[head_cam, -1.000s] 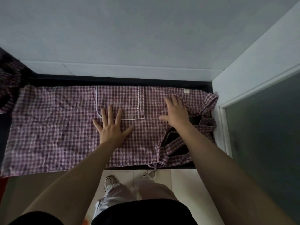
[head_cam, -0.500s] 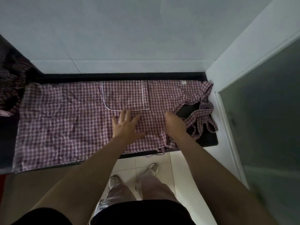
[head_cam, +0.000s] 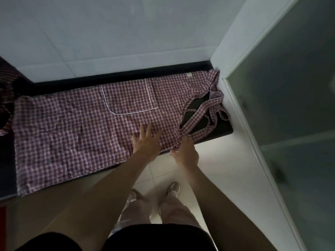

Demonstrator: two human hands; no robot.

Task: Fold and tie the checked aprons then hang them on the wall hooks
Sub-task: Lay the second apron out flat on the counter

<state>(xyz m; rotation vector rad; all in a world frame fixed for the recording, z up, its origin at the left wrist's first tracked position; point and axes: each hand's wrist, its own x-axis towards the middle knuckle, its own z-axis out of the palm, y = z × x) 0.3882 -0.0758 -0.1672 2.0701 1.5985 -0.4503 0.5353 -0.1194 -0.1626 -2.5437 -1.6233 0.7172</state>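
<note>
- apron (head_cam: 76, 131) lay spread flat on the dark counter (head_cam: 224, 130); not yet folded, tied or hung.
- left hand (head_cam: 146, 142) was spread, pressing the near edge.
- right hand (head_cam: 186, 152) pinched the corner by the straps (head_cam: 204, 113).

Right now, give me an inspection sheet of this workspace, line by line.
Surface: dark countertop along a pale wall, mostly covered by cloth.
Job's things: one checked apron spread flat, pocket facing up, straps loose at the right end.
Clutter: more checked cloth at the far left edge, partly out of view.
Hands: left hand lies flat on the apron with fingers spread; right hand grips the apron's near corner at the counter edge.
Cables: nothing seen.
Surroundings: frosted glass door to the right, white tiled floor below. No wall hooks in view.
</note>
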